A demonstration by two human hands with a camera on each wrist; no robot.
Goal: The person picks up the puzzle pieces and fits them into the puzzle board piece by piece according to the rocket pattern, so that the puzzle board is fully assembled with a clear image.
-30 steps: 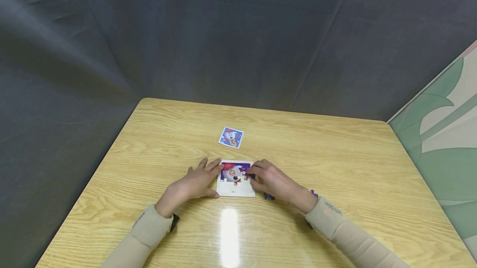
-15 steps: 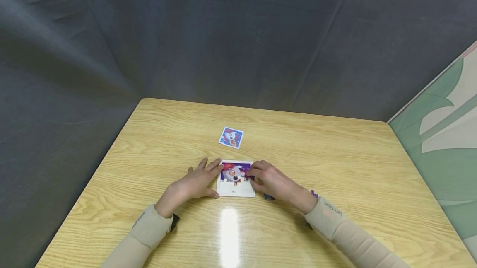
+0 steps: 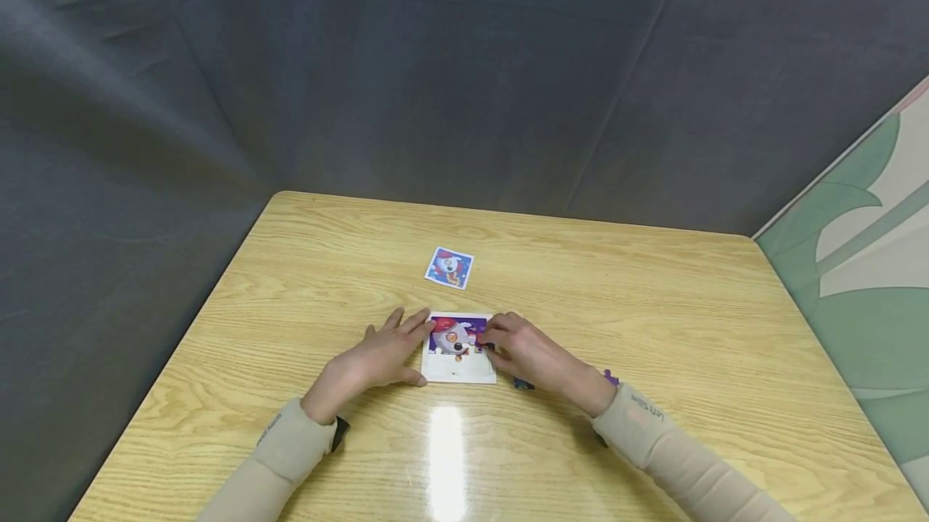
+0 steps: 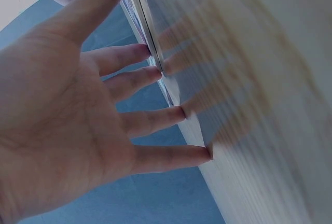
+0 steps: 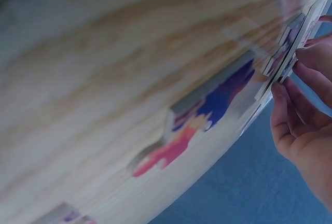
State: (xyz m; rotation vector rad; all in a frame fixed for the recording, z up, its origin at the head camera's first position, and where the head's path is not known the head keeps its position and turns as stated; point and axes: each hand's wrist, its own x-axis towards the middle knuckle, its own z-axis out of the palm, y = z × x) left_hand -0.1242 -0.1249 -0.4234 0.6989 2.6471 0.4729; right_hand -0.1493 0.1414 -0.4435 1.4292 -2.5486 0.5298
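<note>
A white jigsaw puzzle tray (image 3: 457,374) lies flat on the table, its upper part filled with a picture of a grey animal in a red hat and its lower part bare white. My left hand (image 3: 377,357) rests at the tray's left side, fingers straight and spread, fingertips touching the tray's edge and the tabletop in the left wrist view. At the right side, my right hand (image 3: 533,354) pinches a puzzle piece (image 3: 482,338) between thumb and fingers, low over the picture. Much of that piece is hidden by the fingers.
A small picture card (image 3: 449,267) lies behind the tray. A dark loose piece (image 3: 522,384) sits under my right wrist, and a purple one (image 3: 611,377) farther right. Dark curtains (image 3: 464,78) hang behind the wooden table (image 3: 653,288).
My right fingers have shifted slightly, and the pinched piece sits a little differently against the picture's right side. The left hand has stayed where it was.
</note>
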